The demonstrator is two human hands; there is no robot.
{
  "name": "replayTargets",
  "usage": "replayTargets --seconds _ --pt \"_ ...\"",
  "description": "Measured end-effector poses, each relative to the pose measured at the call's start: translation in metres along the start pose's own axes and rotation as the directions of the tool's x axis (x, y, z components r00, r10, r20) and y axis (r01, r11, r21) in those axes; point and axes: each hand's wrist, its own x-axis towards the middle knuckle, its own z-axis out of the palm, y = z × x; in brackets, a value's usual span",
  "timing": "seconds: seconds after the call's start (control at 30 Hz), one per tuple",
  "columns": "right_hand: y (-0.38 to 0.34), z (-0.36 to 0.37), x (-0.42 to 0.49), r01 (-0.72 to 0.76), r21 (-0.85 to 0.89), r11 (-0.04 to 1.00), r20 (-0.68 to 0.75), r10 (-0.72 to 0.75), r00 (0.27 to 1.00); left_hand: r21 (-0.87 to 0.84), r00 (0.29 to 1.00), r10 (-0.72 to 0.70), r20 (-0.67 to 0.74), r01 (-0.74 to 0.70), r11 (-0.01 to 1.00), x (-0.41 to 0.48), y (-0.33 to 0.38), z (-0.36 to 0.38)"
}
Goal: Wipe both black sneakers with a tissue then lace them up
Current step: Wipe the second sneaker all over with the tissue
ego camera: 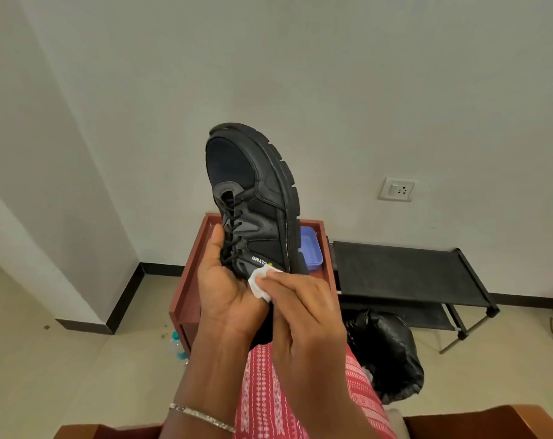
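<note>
A black sneaker (256,198) is held up in front of me, toe pointing away and up, its side and sole edge turned right. My left hand (224,286) grips it around the heel and laced top, thumb lying along the black laces. My right hand (303,312) pinches a small folded white tissue (262,282) and presses it against the sneaker's side near the heel, just under the white brand lettering. The second sneaker is not in sight.
A red-brown wooden table (186,280) stands behind the shoe with a lilac plastic tray (311,248) on it. A black rack (405,274) is to the right, a black bag (386,356) on the floor, a water bottle (178,345) by the table leg. Red patterned cloth covers my lap.
</note>
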Motion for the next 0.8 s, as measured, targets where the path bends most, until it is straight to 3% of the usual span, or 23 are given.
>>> replayTargets --seconds 0.2,0.5,0.8 --pt "0.007 0.009 0.032 0.024 0.020 1.000 0.026 -0.025 0.999 -0.034 0.997 -0.076 0.018 0.076 0.996 -0.006 -0.008 0.001" --pt "0.019 0.001 -0.022 0.075 0.036 0.997 -0.008 -0.075 0.997 0.015 0.999 0.005 0.039 -0.006 1.000 0.000 0.001 -0.003" --pt "0.042 0.003 0.016 0.107 -0.093 0.990 -0.044 -0.112 0.993 -0.078 0.984 -0.153 0.088 0.160 0.984 0.002 -0.005 -0.013"
